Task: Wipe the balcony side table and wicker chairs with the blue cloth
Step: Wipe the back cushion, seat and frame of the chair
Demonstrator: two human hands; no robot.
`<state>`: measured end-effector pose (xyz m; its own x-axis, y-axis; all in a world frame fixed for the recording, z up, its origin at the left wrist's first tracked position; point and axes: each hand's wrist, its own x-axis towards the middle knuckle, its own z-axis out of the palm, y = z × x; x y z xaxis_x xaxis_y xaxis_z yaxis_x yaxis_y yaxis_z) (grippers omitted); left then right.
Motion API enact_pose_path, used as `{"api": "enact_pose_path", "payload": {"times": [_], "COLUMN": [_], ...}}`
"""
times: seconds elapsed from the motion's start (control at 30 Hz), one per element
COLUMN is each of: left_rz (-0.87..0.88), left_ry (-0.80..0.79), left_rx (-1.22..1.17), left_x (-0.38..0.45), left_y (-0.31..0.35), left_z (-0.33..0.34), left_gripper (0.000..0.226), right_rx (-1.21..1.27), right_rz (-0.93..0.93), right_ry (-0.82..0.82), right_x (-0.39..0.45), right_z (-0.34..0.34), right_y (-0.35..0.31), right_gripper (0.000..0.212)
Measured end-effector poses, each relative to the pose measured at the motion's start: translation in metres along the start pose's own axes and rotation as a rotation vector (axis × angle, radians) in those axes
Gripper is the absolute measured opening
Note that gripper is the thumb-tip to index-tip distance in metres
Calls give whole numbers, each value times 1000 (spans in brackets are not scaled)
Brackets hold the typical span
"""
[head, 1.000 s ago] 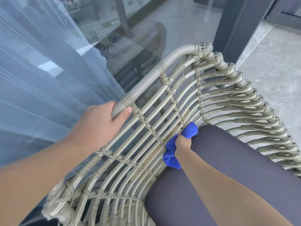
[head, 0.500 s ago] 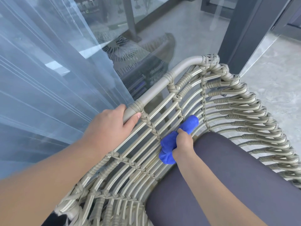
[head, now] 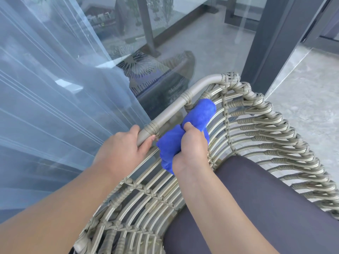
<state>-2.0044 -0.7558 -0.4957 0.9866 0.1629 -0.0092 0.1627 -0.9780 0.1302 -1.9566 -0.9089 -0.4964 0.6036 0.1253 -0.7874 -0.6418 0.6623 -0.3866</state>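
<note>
A beige wicker chair (head: 266,129) with a dark grey seat cushion (head: 266,198) fills the lower right of the head view. My left hand (head: 121,149) grips the smooth top rail (head: 176,109) of the chair's back. My right hand (head: 190,149) holds the bunched blue cloth (head: 200,114) and presses it against the woven slats just below the rail, right beside my left hand. The side table is not in view.
A sheer white curtain (head: 55,107) hangs close on the left. Behind the chair is a glass pane (head: 183,33) with a dark grey door frame (head: 271,44). Grey tiled floor (head: 308,88) lies to the right.
My right hand has carried the blue cloth up the chair's back from near the cushion to just under the top rail. My left hand has kept its grip on the rail.
</note>
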Motion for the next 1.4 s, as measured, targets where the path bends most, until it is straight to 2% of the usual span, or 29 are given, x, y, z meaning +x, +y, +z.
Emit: {"api": "enact_pose_path", "payload": {"times": [0.13, 0.3, 0.43, 0.57, 0.67, 0.77, 0.9, 1.03, 1.2, 1.33, 1.4], "left_rz": [-39, -79, -32, -25, -21, -27, -2, -7, -5, -15, -3], "left_ry": [-62, -81, -12, 2, -3, -10, 7, -8, -1, -8, 1], "left_rx": [25, 25, 4, 6, -4, -14, -22, -28, -28, -46, -34], "left_x": [2, -1, -4, -3, -5, -5, -4, -5, -4, -4, -4], "left_y": [3, 3, 1, -1, 0, 1, 2, 3, 2, 1, 0], "left_z": [-5, -8, -6, -5, -2, -2, -2, -3, -3, -1, 0], "left_gripper": [40, 38, 57, 52, 49, 47, 40, 40, 40, 40, 40], "right_rx": [32, 12, 5, -57, -129, -189, -287, -280, -329, -384, -412], "right_rz": [-26, -48, -20, -49, -87, -87, -66, -21, 64, 73, 85], "right_ry": [-98, -160, -95, 0, 153, 294, 392, 408, 392, 379, 379], "right_x": [-23, -29, -15, 7, 31, 69, 124, 173, 217, 272, 277], "right_z": [16, 10, -19, -68, -110, -146, -163, -164, -162, -183, -183], "right_y": [-8, -13, -26, -43, -54, -61, -70, -65, -51, -36, -35], "right_gripper": [21, 12, 25, 24, 26, 36, 44, 43, 21, 37, 36]}}
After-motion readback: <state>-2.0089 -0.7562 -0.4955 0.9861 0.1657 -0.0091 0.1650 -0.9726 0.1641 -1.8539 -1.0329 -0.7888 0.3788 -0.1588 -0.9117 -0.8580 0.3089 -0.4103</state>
